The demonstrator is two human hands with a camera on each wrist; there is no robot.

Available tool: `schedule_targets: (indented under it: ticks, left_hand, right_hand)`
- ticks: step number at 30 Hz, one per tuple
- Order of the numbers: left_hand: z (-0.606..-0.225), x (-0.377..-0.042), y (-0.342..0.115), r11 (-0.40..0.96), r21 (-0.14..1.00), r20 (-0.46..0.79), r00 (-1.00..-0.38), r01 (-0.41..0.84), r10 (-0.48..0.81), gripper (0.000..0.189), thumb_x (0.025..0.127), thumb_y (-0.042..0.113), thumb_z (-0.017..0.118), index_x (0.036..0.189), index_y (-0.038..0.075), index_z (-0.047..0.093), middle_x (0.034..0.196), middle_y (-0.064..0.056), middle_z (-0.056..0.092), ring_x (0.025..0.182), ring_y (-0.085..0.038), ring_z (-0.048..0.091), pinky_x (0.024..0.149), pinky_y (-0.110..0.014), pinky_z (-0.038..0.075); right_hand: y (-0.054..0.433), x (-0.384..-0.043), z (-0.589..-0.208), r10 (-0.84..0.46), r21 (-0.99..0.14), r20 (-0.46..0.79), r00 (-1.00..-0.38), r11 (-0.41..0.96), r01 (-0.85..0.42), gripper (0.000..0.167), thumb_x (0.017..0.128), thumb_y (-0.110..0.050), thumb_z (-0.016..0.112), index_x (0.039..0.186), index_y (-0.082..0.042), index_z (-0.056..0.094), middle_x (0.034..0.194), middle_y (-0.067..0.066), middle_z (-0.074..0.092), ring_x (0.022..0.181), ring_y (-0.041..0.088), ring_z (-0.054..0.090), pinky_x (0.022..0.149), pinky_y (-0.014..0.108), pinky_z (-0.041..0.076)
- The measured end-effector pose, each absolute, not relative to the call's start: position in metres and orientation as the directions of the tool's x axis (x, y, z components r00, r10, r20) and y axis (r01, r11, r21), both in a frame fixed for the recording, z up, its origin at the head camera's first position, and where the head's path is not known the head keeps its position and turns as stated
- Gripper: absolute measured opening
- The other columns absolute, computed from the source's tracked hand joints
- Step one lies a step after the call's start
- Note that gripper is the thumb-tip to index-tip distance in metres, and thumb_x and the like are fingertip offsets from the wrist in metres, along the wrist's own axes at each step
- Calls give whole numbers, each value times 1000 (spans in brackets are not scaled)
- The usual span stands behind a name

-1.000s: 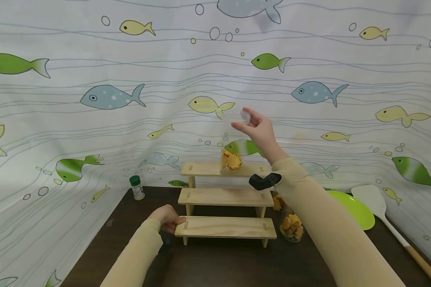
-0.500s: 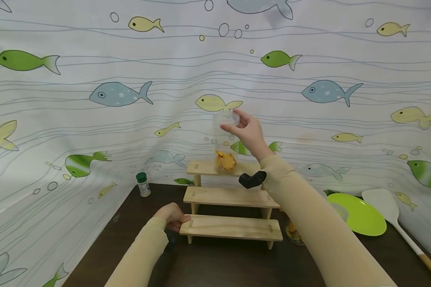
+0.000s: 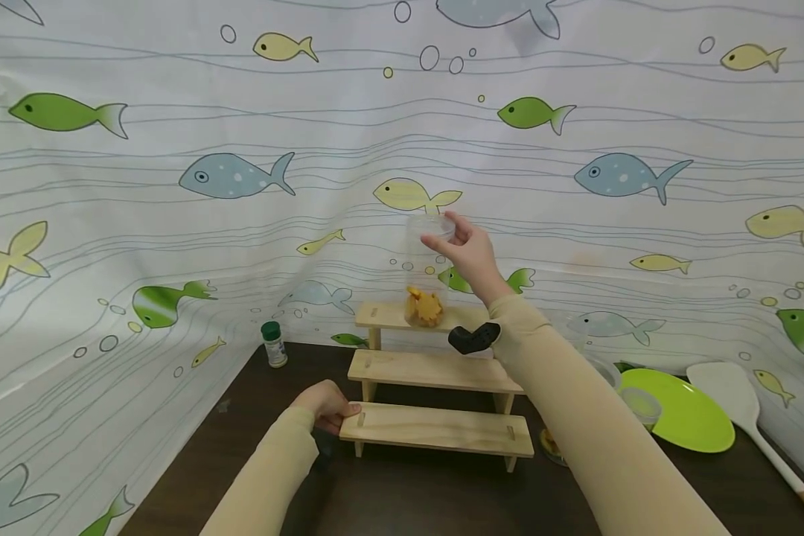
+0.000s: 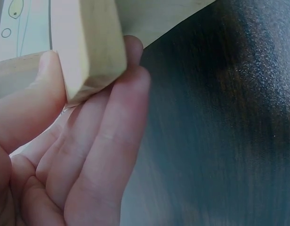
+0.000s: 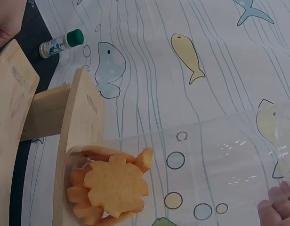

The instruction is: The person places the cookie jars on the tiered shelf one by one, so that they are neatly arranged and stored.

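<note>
My right hand (image 3: pixel 472 253) pinches the top rim of a tall clear plastic jar (image 3: pixel 425 260), thumb and fingers on its right side. Orange flower-shaped pieces (image 5: pixel 116 184) lie in the jar's bottom. The jar stands upright at the top step (image 3: pixel 382 316) of a three-step wooden stand, left of its middle. Down at the lowest step (image 3: pixel 442 428), my left hand (image 3: pixel 324 406) grips the left end. In the left wrist view its thumb lies on one face of the wooden board (image 4: pixel 100 42) and its fingers on the other.
A green-capped shaker (image 3: pixel 275 346) stands at the back left. On the right are a lime-green plate (image 3: pixel 690 417), a small clear lid (image 3: pixel 642 404) and a white spatula (image 3: pixel 730 391) with a wooden handle. My right sleeve partly hides another container of orange pieces (image 3: pixel 551 443).
My right hand has brought the jar left and slightly down to the top step. My left hand keeps its grip on the lowest step. The head view has shifted a little.
</note>
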State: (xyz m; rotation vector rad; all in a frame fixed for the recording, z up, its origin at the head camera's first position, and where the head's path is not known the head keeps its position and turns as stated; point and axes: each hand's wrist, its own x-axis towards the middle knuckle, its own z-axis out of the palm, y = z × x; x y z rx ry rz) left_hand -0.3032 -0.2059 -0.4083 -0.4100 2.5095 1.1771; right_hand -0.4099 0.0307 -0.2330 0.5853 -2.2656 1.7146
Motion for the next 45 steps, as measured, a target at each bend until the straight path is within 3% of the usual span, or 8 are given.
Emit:
schedule_targets:
  ticks: [4, 7, 9, 11, 20, 31, 36, 45]
  left_hand:
    - [-408, -304, -205, 617, 683, -421, -901, -391, -105, 26, 89, 18, 67, 90, -8, 69, 69, -10, 66, 62, -16, 66, 63, -34, 59]
    - [-410, -305, -203, 618, 682, -421, -901, -392, -106, 25, 89, 18, 68, 89, -7, 69, 69, -10, 66, 61, -16, 66, 63, -34, 59]
    - [-410, -306, -202, 615, 684, -424, -900, -393, -103, 25, 89, 17, 67, 89, -8, 69, 69, -10, 66, 62, -17, 67, 63, -34, 59]
    - [-411, -307, -201, 613, 683, -428, -898, -398, -107, 25, 88, 18, 68, 88, -7, 69, 68, -10, 66, 62, -17, 67, 63, -34, 59]
    - [-409, -306, -197, 620, 682, -421, -902, -387, -100, 25, 89, 16, 68, 90, -8, 68, 69, -11, 65, 61, -16, 67, 63, -34, 59]
    - [-409, -304, -199, 611, 695, -413, -906, -380, -94, 24, 89, 14, 67, 93, -10, 67, 69, -11, 65, 61, -16, 66, 64, -35, 59]
    - [-410, -305, -203, 615, 692, -405, -908, -378, -103, 25, 89, 14, 68, 93, -10, 67, 70, -11, 65, 61, -16, 66, 63, -34, 59]
    - [-410, -302, -206, 612, 697, -405, -909, -374, -94, 27, 89, 14, 67, 96, -12, 66, 70, -10, 65, 61, -16, 65, 63, -34, 59]
  right_hand:
    - [35, -410, -233, -173, -860, 408, -896, 258, -441, 83, 80, -46, 73, 148, -18, 34, 79, 1, 54, 81, 15, 49, 87, 27, 44]
    - [38, -409, -233, -199, -866, 403, -893, 233, -443, 82, 82, -45, 71, 148, -16, 32, 109, 8, 63, 104, 16, 56, 100, 29, 43]
    - [41, -409, -234, -223, -876, 394, -892, 204, -438, 82, 84, -43, 71, 149, -14, 31, 133, 11, 55, 122, 17, 52, 106, 32, 40]
    - [44, -409, -235, -240, -885, 386, -891, 176, -431, 81, 85, -41, 70, 149, -13, 30, 146, 11, 42, 131, 19, 45, 107, 34, 38]
    - [65, -407, -234, -264, -887, 410, -873, 108, -449, 78, 86, -36, 70, 148, -10, 32, 150, 6, 38, 134, 15, 40, 109, 32, 36]
    - [115, -388, -228, -302, -863, 425, -853, 148, -483, 72, 90, -25, 67, 148, -7, 29, 150, 11, 36, 136, 20, 38, 107, 32, 36]
    - [147, -381, -233, -324, -829, 426, -845, 233, -508, 70, 91, -26, 66, 148, -9, 30, 149, 10, 38, 135, 20, 39, 107, 29, 37]
    - [202, -372, -245, -298, -758, 422, -856, 402, -514, 65, 92, -27, 65, 146, -9, 35, 146, 14, 42, 132, 27, 43, 94, 14, 45]
